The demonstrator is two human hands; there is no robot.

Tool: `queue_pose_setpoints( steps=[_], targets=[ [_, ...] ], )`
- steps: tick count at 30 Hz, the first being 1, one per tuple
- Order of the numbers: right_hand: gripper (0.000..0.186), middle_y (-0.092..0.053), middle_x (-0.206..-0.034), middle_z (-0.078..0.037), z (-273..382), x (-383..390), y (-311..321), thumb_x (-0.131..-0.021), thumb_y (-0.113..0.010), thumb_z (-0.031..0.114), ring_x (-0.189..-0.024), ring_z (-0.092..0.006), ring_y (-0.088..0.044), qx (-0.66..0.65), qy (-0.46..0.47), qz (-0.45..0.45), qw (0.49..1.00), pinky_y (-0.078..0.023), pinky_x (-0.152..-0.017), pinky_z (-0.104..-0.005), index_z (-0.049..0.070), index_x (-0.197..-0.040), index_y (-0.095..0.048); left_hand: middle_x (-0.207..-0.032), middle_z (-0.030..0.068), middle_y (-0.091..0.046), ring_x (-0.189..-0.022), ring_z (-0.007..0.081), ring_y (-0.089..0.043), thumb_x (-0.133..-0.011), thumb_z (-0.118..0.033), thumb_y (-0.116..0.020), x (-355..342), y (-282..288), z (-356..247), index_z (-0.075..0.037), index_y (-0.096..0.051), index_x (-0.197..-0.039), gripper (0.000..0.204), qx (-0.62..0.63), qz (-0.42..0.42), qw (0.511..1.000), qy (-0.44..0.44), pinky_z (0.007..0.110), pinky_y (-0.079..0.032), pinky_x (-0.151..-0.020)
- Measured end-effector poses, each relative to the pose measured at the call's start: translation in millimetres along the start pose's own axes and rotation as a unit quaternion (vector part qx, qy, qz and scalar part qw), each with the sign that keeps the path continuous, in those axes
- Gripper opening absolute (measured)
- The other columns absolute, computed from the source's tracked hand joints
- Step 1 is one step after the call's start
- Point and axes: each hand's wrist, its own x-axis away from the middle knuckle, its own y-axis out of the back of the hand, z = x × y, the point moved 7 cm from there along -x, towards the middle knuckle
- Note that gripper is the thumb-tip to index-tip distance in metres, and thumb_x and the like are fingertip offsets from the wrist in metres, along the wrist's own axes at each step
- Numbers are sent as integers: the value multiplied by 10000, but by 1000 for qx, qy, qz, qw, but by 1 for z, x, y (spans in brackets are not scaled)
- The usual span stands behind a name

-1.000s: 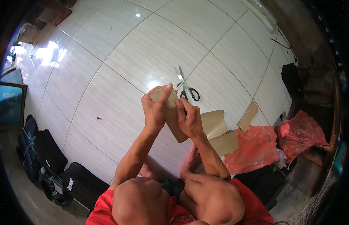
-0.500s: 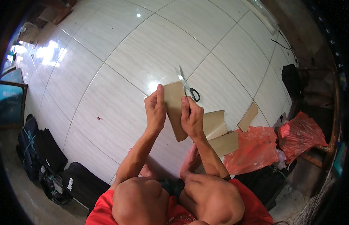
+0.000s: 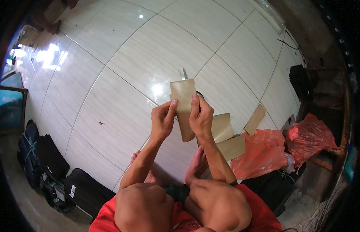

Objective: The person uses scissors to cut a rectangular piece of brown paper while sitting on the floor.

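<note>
Between my two hands is a tan rectangular sheet, smooth and slightly curled at its lower end [image 3: 184,120]. My left hand [image 3: 163,120] pinches its left edge, with the thumb on top. On the opposite edge, my right hand [image 3: 201,116] grips it the same way, fingers behind. Scissors [image 3: 184,74] lie on the floor beyond the sheet, which hides most of them; the blade tips and a bit of black handle show. Next to my right forearm lie a curled tan sheet [image 3: 222,127], a flatter tan piece [image 3: 232,148] and a narrow tan strip [image 3: 255,119].
Red plastic bags [image 3: 259,154] lie at the right, one of them bunched up [image 3: 312,135]. Stacked black pieces [image 3: 87,189] and a dark tied bundle [image 3: 30,149] stand at the left, below a framed blue panel [image 3: 11,106]. The floor is white tile [image 3: 122,104].
Both hands have shifted, the left one lower along the sheet's edge. The sheet has turned more upright and moved slightly right, now covering most of the scissors.
</note>
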Motion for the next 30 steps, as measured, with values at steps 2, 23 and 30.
queue_pose_setpoints(
  steps=[2,23,30],
  targets=[
    [364,-576,-665,-242,1,-1,1,-1052,-485,281,-609,-460,-577,4,-2,2,1000,-426,-517,-457,-4,-848,-583,-733,-4,-650,-668,30,-518,-1044,-263,-576,1,1,0,65,-715,-949,369,-115,30,993,1,222,-431,-577],
    [375,-557,-656,-214,0,-13,17,-1054,-473,247,-557,-373,-493,8,-24,-74,997,-429,-561,-425,-8,-791,-550,-739,67,-698,-714,76,-572,-987,-286,-658,25,-12,9,73,-731,-901,376,-202,120,969,78,277,-472,-624],
    [393,-510,-612,-195,-7,-17,18,-1058,-465,247,-531,-346,-455,-2,-40,-82,996,-405,-555,-428,-13,-771,-526,-733,71,-700,-677,87,-565,-981,-282,-668,26,-16,2,72,-737,-914,367,-191,103,976,30,289,-478,-618]
  ],
)
